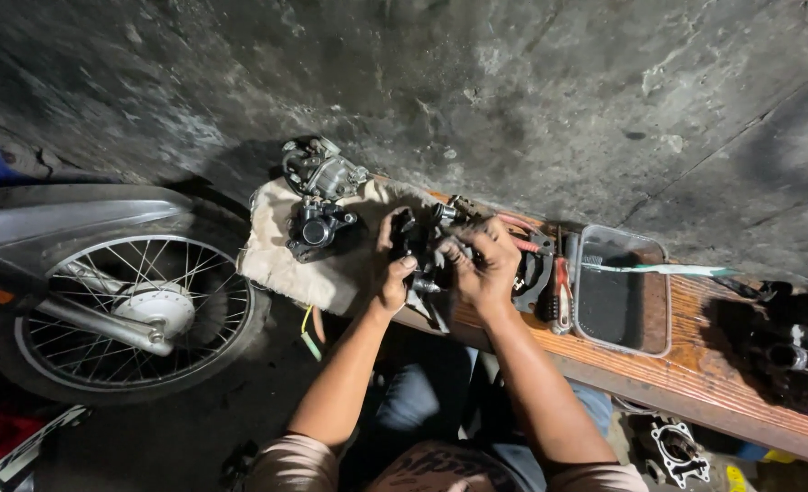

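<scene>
Black engine part [425, 255], a small dark metal assembly, sits clasped between both hands above the near edge of the wooden bench [695, 374]. Left hand [393, 273] is curled shut on the part's left side, thumb on top; right hand [484, 264] wraps its right side, fingers bent tight over it. Just right of the hands on the bench lie red-handled tools [561, 292], and beyond them a shallow grey metal tray [659, 301]. At the bench's left end a dirty cloth [281, 260] carries a black caliper-like part [317, 228] and, farther back, a grey carburettor [324, 169]. Well left of the bench stands a spoked motorcycle wheel [126, 314]. Behind everything rises a rough concrete wall [513, 82].
</scene>
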